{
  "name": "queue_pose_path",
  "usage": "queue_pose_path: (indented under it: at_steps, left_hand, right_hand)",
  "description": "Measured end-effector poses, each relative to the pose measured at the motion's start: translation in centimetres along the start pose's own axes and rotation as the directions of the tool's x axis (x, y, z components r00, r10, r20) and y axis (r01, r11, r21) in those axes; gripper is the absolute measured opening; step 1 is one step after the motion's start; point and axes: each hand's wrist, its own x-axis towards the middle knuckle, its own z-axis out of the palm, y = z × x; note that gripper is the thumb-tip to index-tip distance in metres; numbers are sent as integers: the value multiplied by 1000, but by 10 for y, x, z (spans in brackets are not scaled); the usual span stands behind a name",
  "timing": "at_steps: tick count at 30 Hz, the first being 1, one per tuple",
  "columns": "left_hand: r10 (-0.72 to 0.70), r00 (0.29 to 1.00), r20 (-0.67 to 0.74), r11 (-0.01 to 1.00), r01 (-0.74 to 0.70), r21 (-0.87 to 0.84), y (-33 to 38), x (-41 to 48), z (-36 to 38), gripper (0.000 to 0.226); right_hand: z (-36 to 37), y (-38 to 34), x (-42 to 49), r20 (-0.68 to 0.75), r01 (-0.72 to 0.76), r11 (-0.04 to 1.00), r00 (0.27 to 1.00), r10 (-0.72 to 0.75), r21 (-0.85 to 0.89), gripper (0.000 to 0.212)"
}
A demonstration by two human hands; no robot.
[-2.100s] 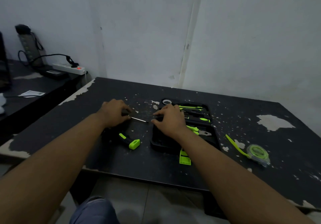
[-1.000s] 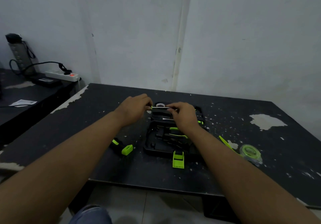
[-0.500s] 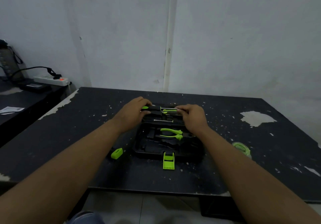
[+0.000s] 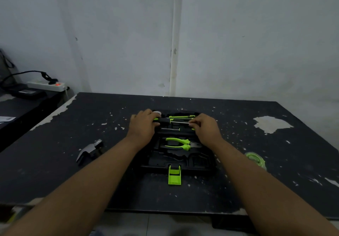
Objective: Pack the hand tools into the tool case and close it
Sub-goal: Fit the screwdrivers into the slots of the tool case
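The black tool case (image 4: 161, 164) lies open on the dark table, its green latch (image 4: 174, 175) hanging toward me. Green-handled pliers (image 4: 178, 142) rest in the near half. Over the far half I hold a screwdriver (image 4: 171, 121) level: my left hand (image 4: 144, 125) grips its black-and-green handle, my right hand (image 4: 203, 126) pinches the metal shaft's tip. Other green-handled tools (image 4: 181, 116) sit behind it. A hammer (image 4: 90, 150) lies on the table left of the case, its handle hidden by my left forearm. A green tape measure (image 4: 255, 158) lies to the right.
The table (image 4: 275, 180) has a chipped dark top and ends at a white wall behind. A lower side table at the left carries a white power strip (image 4: 46, 86) with cables and a paper slip (image 4: 7, 118). A roll of tape (image 4: 157, 112) sits behind my left hand.
Both hands carried the screwdriver from the table left of the case to over the case's far half. My head has moved, so the case now sits centred and the hammer head shows.
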Motion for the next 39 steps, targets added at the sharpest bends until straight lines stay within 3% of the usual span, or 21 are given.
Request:
queue_pose_path:
  at_steps: [7, 14, 24, 32, 39]
  left_hand:
    - [-136, 987, 80, 987, 142, -71, 4, 4, 16, 27]
    - [-150, 985, 85, 957, 167, -236, -6, 4, 26, 29]
    - [-102, 991, 87, 958, 121, -259, -9, 2, 30, 29]
    - [-128, 991, 43, 938, 135, -320, -9, -2, 28, 21]
    - [-146, 989, -24, 947, 133, -293, -8, -7, 25, 21]
  right_hand:
    - [4, 3, 0, -7, -132, 987, 991, 133, 91, 8]
    - [3, -6, 8, 61, -195, 980, 979, 192, 47, 16]
    - [17, -5, 0, -22, -91, 994, 996, 89, -67, 24]
    - [18, -5, -3, -18, -75, 995, 997, 74, -64, 20]
    - [14, -8, -7, -108, -42, 997, 994, 35, -58, 23]
